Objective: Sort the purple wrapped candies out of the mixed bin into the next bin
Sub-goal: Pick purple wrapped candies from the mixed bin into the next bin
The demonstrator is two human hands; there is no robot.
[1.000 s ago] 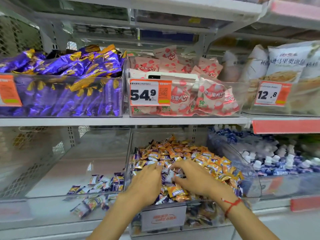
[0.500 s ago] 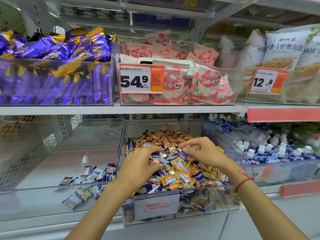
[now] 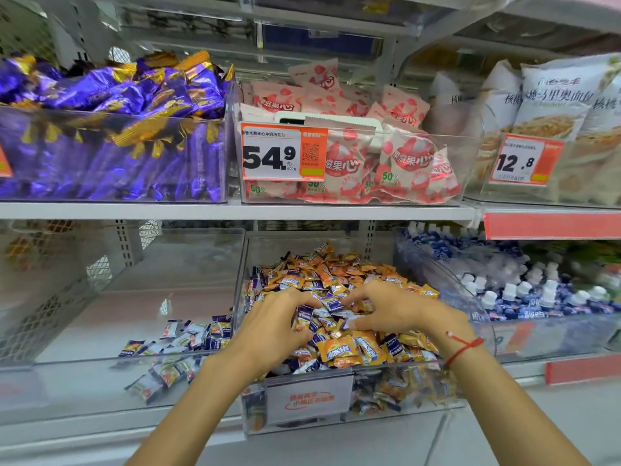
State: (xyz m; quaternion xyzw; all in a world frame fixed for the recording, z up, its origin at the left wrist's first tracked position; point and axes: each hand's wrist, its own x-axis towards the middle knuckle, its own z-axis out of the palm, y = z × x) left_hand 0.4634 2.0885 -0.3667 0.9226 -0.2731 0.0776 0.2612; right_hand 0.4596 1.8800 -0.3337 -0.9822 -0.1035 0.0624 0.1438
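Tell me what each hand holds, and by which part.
Left hand pinches a purple wrapped candy by its upper end. Right hand: cannot tell.

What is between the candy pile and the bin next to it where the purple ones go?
Only clear walls: the mixed bin and the next bin stand side by side, so each purple candy must be lifted over. Both tops look open. The left hand and right hand are already in the pile.

The lower shelf (image 3: 100, 428) carried three clear bins side by side: the next bin (image 3: 100, 375) on the left, the mixed bin (image 3: 336, 412) in the middle, and a bin of blue-and-white packets (image 3: 554, 334) on the right. The upper shelf (image 3: 235, 210) bore a bin of purple bars (image 3: 111, 156), a bin of pink packets (image 3: 353, 163) and pale bags (image 3: 554, 129).
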